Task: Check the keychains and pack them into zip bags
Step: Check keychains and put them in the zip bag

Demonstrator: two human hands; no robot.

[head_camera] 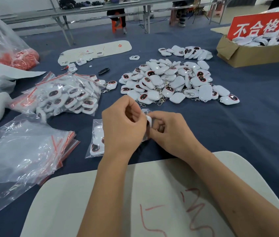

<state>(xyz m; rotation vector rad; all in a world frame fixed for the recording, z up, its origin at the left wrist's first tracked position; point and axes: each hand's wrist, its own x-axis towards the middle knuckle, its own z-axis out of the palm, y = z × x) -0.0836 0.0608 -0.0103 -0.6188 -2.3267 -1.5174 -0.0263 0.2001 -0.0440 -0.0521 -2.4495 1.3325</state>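
Pinched between both hands, left hand (124, 124) and right hand (167, 132), fingers curled, near centre over the desk (238, 127): one white keychain (148, 119) half inside a zip bag (146, 111), long axis near-to-far, equally close to both.

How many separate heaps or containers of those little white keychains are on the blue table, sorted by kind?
Loose heaps: 2 (large one, small one behind)
Big clear bag of packed ones: 1
Cardboard box with red sign: 1
Small filled zip bag by the left hand: 1
Total: 5
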